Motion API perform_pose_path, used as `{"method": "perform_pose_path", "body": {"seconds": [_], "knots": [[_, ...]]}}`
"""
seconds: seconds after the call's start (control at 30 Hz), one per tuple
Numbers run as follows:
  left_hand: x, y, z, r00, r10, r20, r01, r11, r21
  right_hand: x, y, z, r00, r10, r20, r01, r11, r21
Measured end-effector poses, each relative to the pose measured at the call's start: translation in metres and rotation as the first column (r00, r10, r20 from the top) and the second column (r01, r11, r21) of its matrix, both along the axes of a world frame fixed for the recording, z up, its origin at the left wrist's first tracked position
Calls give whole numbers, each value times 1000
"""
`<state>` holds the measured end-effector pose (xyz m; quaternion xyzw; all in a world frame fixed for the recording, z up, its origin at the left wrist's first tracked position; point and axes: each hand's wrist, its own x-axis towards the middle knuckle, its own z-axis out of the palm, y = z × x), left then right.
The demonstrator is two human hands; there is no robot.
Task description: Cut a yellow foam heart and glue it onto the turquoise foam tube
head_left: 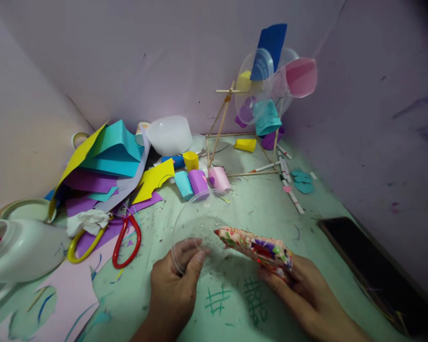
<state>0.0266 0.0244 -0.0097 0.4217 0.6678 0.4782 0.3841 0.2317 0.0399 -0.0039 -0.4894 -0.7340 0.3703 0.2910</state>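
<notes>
My left hand [176,287] pinches the lower left edge of a clear round plastic lid [190,216], which is tilted upright above the table. In my right hand [306,292] is a glue gun [249,243] with a flowery cover. Its tip points left at the lid; I cannot tell whether it touches. Just behind the lid stand a teal paper cup [184,185], a purple one [199,182], a pink one [219,178] and a yellow one [190,161].
At the back, a stick frame [219,124] carries a wheel of clear discs [240,102] with coloured paper pieces. Scissors [126,242], coloured paper [110,149] and a white jug [32,249] lie left. A dark phone-like slab [364,266] lies right, near rolled paper sticks [292,197].
</notes>
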Motion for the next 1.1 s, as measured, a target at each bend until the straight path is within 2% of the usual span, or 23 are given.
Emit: {"method": "perform_pose_path", "body": {"seconds": [0.3, 0.57, 0.73, 0.93, 1.1], "knots": [[-1, 0, -15, 997, -39, -61, 50, 982, 181, 1, 0, -1, 999, 17, 28, -18, 1000, 17], [-3, 2, -6, 981, -52, -186, 97, 966, 240, -3, 2, 2, 998, 11, 56, -15, 997, 76], [-5, 3, -8, 959, -86, -271, 156, 957, 245, -9, 1, 5, 1000, 7, 25, -9, 996, 89], [-7, 2, -12, 945, -116, -305, 199, 946, 256, -12, 0, 8, 1000, -7, 30, 5, 997, 77], [-4, 2, -10, 958, -102, -268, 182, 938, 295, -8, -2, 1, 994, -29, 101, 18, 994, 108]]}}
